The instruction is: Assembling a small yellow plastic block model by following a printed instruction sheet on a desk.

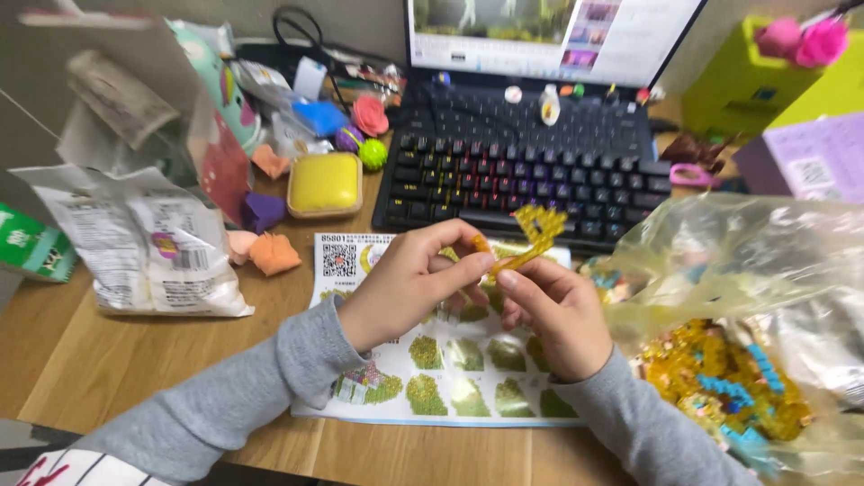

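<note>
Both my hands meet over a printed instruction sheet (423, 369) on the wooden desk. My left hand (414, 279) pinches the lower end of a small yellow assembly of tiny building bricks (531, 232). My right hand (556, 315) grips the same piece from below, thumb against its stem. The piece sticks up toward the keyboard. Grey sleeves cover both forearms.
A clear plastic bag (747, 270) with several yellow and blue tiny bricks lies at the right. A black keyboard (522, 166) and a monitor (549, 36) stand behind. A yellow case (324, 183), small toys and white packets (144, 243) crowd the left. Coloured boxes (792, 135) sit far right.
</note>
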